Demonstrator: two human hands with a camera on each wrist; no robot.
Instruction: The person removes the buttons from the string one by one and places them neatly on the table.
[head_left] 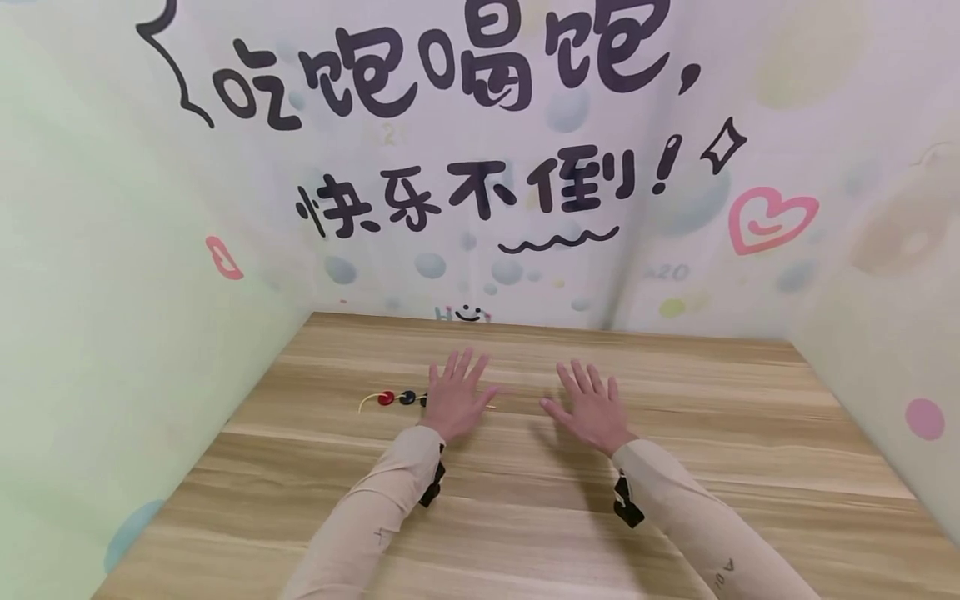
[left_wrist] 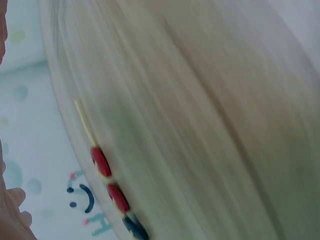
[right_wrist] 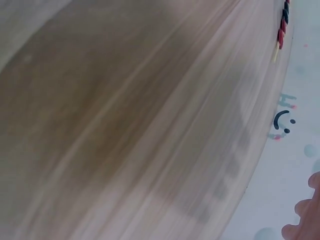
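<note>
Beaded string (head_left: pixel 407 397) runs, seemingly, beneath the left of the hands (head_left: pixel 454 407).

Long beige sleeves (head_left: pixel 363 517), small dark markings (head_left: pixel 725 572), black wrist units (head_left: pixel 628 507)

Beaded cord (head_left: pixel 407 397) on wood-grain table (head_left: pixel 525 517)

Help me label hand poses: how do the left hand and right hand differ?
In the head view, the left hand hides part of the beaded string; the right hand is clear of it. The left hand angles rightward, the right hand leftward. Both are open with fingers spread.
</note>
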